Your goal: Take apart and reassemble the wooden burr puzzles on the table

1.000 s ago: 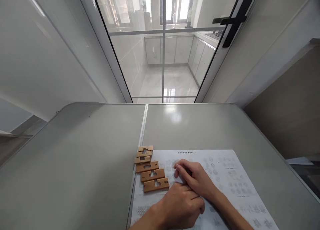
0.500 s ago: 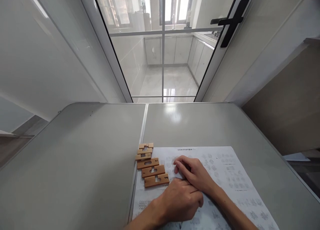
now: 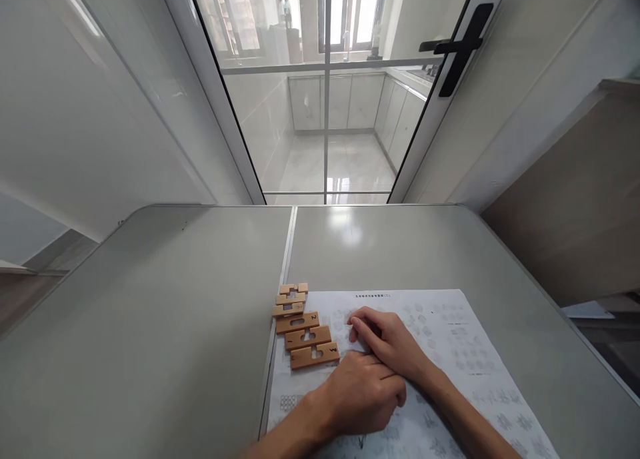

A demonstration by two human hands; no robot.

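Note:
My left hand [image 3: 363,392] is curled into a loose fist on the printed sheet [image 3: 490,339], with nothing seen in it. Its knuckles touch my right hand [image 3: 387,339] near the wrist. That right hand rests on the paper too, fingers bent inward and no object showing in them. Left of both hands, several notched wooden puzzle pieces [image 3: 307,337] lie in a slanting column, some marked with dark numbers. The nearest piece [image 3: 315,357], marked 3, lies just beyond my left hand, apart from it. My left fingertips are largely hidden.
A grey-green table [image 3: 165,326] spreads under everything, with a pale seam [image 3: 289,246] running along it. Past its far edge stands a glass door [image 3: 350,106] with a black handle [image 3: 460,49]. A wall panel [image 3: 575,199] rises on the right.
The view shifts very slightly, so the sheet and wooden pieces sit a few pixels higher. Both hands keep the same pose and place on the paper.

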